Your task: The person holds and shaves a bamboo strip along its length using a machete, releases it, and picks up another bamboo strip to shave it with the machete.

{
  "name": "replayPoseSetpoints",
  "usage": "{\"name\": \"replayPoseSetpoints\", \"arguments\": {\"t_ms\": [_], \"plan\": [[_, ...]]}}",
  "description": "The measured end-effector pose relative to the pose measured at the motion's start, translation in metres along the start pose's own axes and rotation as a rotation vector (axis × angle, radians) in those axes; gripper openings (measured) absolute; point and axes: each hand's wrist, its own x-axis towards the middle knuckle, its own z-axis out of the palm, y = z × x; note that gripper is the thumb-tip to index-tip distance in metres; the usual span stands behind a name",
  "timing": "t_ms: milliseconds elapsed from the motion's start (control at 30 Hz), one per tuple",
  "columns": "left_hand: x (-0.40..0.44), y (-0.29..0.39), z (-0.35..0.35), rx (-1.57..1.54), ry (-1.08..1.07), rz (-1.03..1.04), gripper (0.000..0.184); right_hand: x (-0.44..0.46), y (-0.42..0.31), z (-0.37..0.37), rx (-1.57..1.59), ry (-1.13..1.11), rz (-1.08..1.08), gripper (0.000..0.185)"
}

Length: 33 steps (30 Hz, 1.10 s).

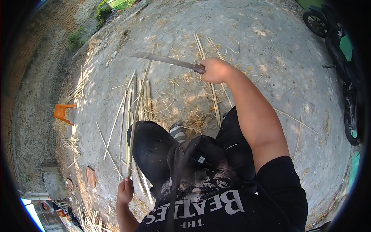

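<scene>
My right hand is closed around the handle of a machete, held out in front of me with the blade pointing left. Low at the left, my left hand grips the near end of a long bamboo strip. That strip runs forward past my knee, and its far end crosses the blade near the tip; whether they touch I cannot tell. Beneath it on the ground lie several loose bamboo strips. Curled shavings are heaped between my legs, near my striped shoe.
More long strips lie on the concrete ground ahead. An orange plastic stool stands at the left, with a brick and cut pieces nearby. A motorcycle is parked at the right. A wall borders the left side.
</scene>
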Motion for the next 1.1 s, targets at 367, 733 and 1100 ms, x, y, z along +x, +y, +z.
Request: {"name": "replayPoseSetpoints", "arguments": {"t_ms": [367,733,1100], "plan": [[-0.014,0.015,-0.024,0.055,-0.103,-0.022,0.051,0.003,-0.001,0.003,-0.23,0.0,-0.04,0.021],[-0.005,0.011,-0.017,0.151,-0.061,-0.001,0.049,0.014,0.02,0.003,-0.081,0.028,0.212,0.026],[-0.013,-0.014,-0.011,0.045,-0.061,-0.046,0.048,0.009,0.011,-0.008,0.023,-0.117,0.137,0.025]]}}
